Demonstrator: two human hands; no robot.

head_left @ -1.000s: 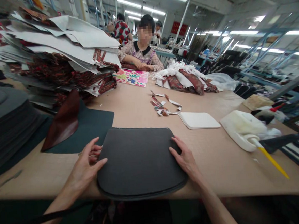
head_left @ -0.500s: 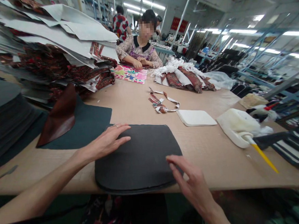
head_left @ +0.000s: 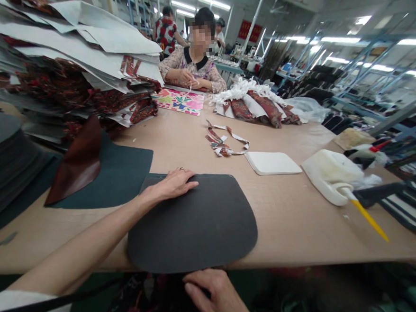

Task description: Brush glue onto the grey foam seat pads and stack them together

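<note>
A dark grey sheet with rounded corners [head_left: 198, 223] lies flat at the table's near edge. My left hand [head_left: 176, 183] rests on its far part, palm down with fingers stretched out. At the sheet's near edge is my right hand [head_left: 215, 288], fingers reaching to the rim and thumb apart below; nothing shows in its grasp. Left of the sheet, a dark green piece [head_left: 124, 173] lies on the table, partly under a folded brown leather-like piece [head_left: 78, 167].
A tall pile of white-backed patterned pieces [head_left: 80, 55] and a stack of dark rounded sheets [head_left: 5, 165] stand left. Rightward are a white pad [head_left: 273, 163], a cut white container [head_left: 332, 171] and a yellow-tipped tool [head_left: 369, 220]. Across the table [head_left: 178, 139] sits a person [head_left: 194, 64].
My right hand has moved from the sheet's right side to its near edge. My left hand has slid rightward along the far part. The person opposite has raised their hands slightly.
</note>
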